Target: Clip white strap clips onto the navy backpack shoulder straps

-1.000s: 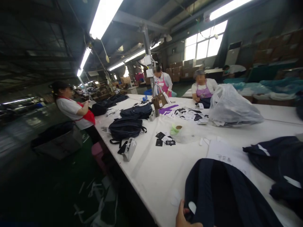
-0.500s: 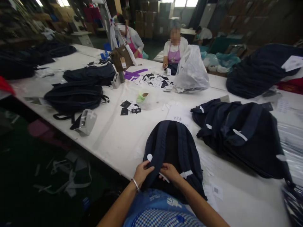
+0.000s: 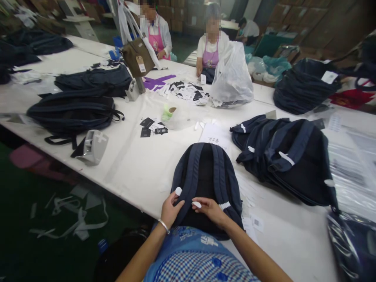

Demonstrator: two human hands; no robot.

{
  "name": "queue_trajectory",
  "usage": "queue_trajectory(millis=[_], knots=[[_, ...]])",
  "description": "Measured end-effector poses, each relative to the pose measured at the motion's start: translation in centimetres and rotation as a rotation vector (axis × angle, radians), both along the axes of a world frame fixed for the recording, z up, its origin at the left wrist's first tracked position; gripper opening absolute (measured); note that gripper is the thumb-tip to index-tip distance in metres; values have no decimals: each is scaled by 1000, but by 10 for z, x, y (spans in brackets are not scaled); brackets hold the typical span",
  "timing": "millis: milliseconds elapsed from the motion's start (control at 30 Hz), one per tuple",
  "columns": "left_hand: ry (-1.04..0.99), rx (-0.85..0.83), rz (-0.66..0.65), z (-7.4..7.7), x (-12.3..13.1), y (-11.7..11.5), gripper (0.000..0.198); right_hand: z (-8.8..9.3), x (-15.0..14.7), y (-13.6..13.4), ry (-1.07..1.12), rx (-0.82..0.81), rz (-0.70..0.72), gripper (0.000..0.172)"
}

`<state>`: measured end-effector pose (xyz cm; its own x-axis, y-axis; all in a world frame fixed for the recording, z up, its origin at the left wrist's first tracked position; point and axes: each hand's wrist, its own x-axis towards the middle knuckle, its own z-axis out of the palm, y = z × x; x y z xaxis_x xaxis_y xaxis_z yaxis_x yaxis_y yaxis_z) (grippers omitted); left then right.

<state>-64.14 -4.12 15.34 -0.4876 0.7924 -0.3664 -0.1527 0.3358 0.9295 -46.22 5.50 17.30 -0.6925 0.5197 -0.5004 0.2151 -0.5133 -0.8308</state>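
Observation:
A dark navy backpack (image 3: 206, 172) lies in front of me with its shoulder straps facing up. My left hand (image 3: 170, 211) grips the lower part of its left shoulder strap (image 3: 190, 184), thumb on top. A white round piece (image 3: 178, 191) shows at that hand's fingertips. Between the thumb and fingers of my right hand (image 3: 210, 210) is a small white strip (image 3: 196, 204), held just over the back panel. Another white strip with a jagged edge (image 3: 225, 205) is wrapped across the right shoulder strap, beside my right hand.
Stacked navy backpacks (image 3: 289, 156) lie to the right, more bags (image 3: 73, 109) to the left. Black tags (image 3: 154, 127), a metal holder (image 3: 93, 147) and a clear plastic bag (image 3: 232, 80) stand on the white table (image 3: 132, 168). Two co-workers (image 3: 210, 51) are across it.
My right hand has come out from beside the left strap, and its white strip now shows more fully. My left hand keeps its hold on the strap. The camera view has tilted and shifted.

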Motion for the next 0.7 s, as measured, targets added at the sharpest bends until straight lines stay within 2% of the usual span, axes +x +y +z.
queue_trajectory(millis=[100,133,200,267,300,400,500,600,700], knots=[[60,-3,-42,-2,-4,1,55,0,-8,2,-64,437,69,23],[55,-2,-56,-2,-6,2,54,1,-11,2,-54,540,103,20],[18,-2,-72,-3,-9,4,50,1,-16,1,8,626,202,19],[-14,-4,-70,-3,-11,5,46,0,-21,-2,49,615,253,20],[-20,-2,-64,-4,-11,5,45,-1,-24,-4,33,583,223,21],[-9,30,-43,-6,-9,2,48,-7,-34,-8,-127,381,12,30],[63,36,-8,-9,-3,-1,49,-14,-45,-10,-200,217,-101,36],[101,17,2,-8,0,-1,43,-18,-55,-9,-169,209,-169,34],[84,-3,26,-3,-2,2,35,-19,-60,-8,-188,219,-178,33]])
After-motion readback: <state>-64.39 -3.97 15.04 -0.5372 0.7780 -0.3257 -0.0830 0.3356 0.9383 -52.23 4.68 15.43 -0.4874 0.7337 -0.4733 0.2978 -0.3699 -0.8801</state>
